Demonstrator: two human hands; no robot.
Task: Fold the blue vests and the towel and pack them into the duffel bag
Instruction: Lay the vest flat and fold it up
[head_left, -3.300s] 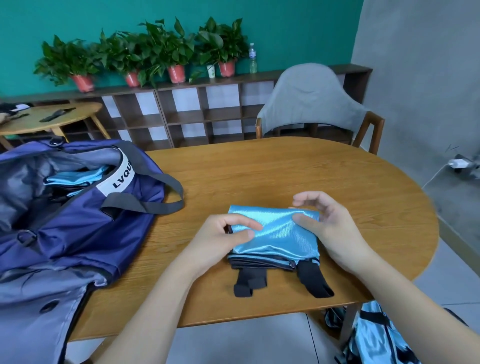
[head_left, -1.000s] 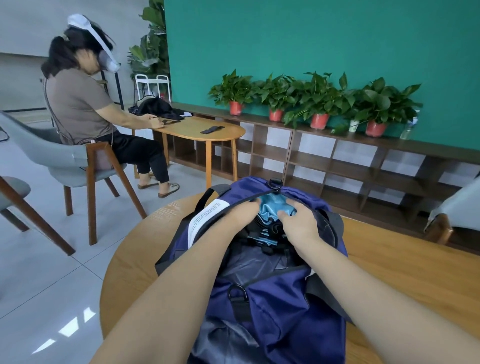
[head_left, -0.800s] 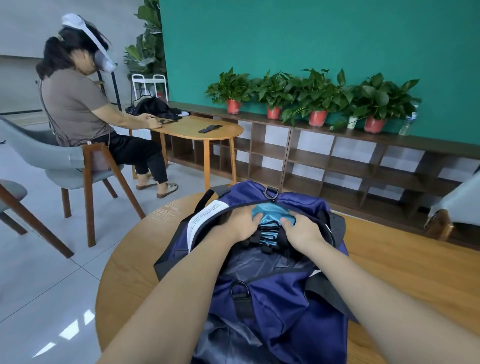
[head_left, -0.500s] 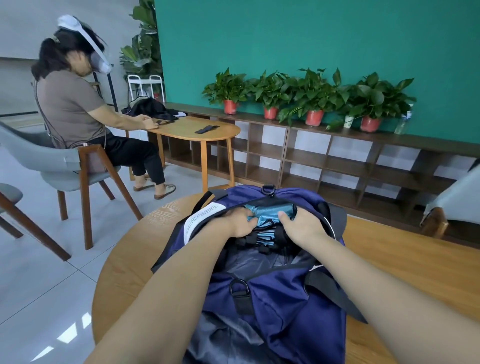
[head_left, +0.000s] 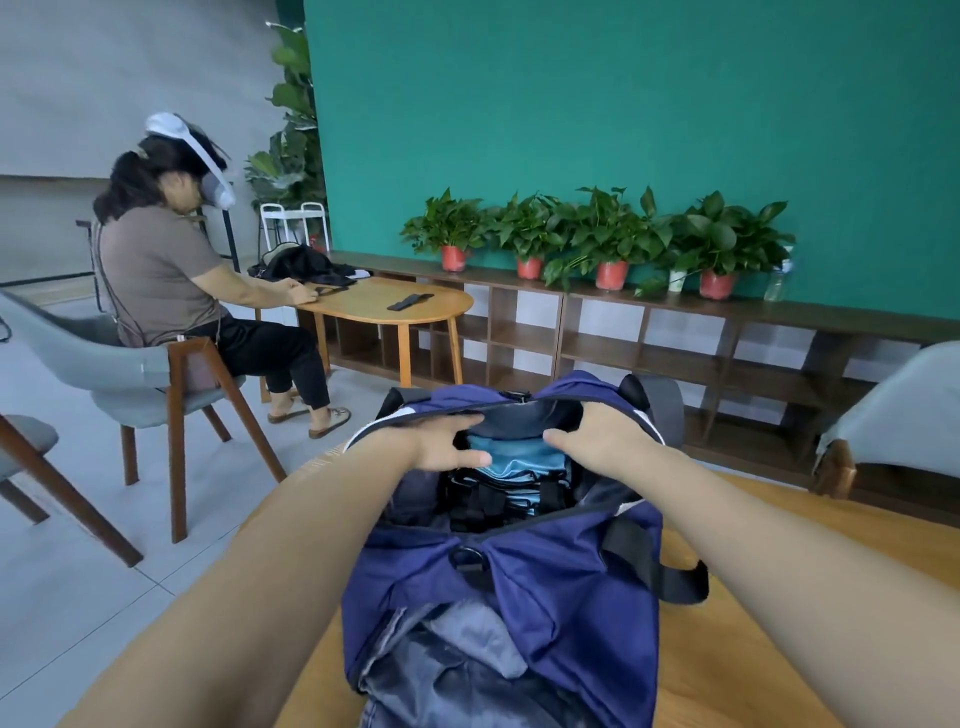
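Down inside the open mouth of the duffel bag (head_left: 519, 582), the folded blue vest (head_left: 519, 460) now sits lower than it did half a second ago, on top of the stack of vests with their black straps showing. Your left hand (head_left: 447, 441) has let go of it and lies with fingers straight across the vest's left edge; your right hand (head_left: 597, 441) has shifted to the bag's right rim (whether it grips the fabric or only presses it, I cannot tell). To my eye this vest is packed, and the towel is not visible anywhere. Beyond the bag stand a low shelf (head_left: 675, 332) with potted plants (head_left: 597, 234), a small table (head_left: 384, 306) and a seated person (head_left: 171, 270), all well apart. Only the bag's sagging upper flap (head_left: 530, 415) crowds the opening.
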